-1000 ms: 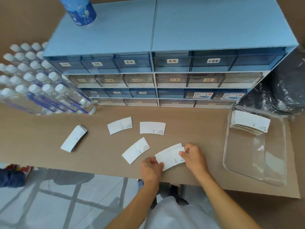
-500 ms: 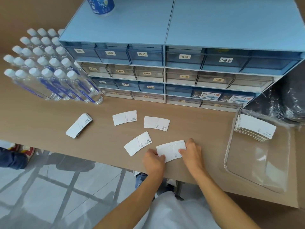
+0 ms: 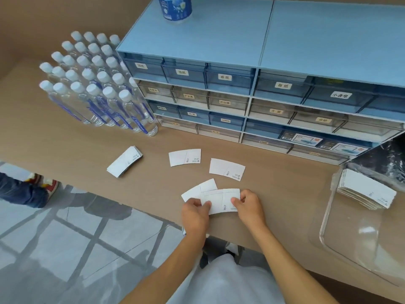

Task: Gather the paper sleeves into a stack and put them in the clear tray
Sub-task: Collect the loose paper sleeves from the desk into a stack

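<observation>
White paper sleeves lie on the brown table. My left hand [image 3: 195, 210] and my right hand [image 3: 248, 205] both pinch a small sleeve stack [image 3: 220, 200] near the front edge; it overlaps another sleeve [image 3: 197, 189] lying under it. Two single sleeves [image 3: 184, 157] [image 3: 226, 169] rest farther back. A thicker sleeve bundle [image 3: 124, 164] lies to the left. The clear tray [image 3: 328, 227] sits at the right and holds a stack of sleeves [image 3: 366, 193] in its far end.
A blue drawer cabinet [image 3: 241, 51] with labelled drawers fills the back. Several water bottles [image 3: 96, 84] stand at the back left. A blue can [image 3: 175, 7] sits on the cabinet. A black plastic bag [image 3: 392, 159] is behind the tray. A person's shoe and leg [image 3: 32, 189] show below left.
Both hands slid the held sleeves left until they overlap the neighbouring sleeve. The camera view shifted left, so everything appears farther right.
</observation>
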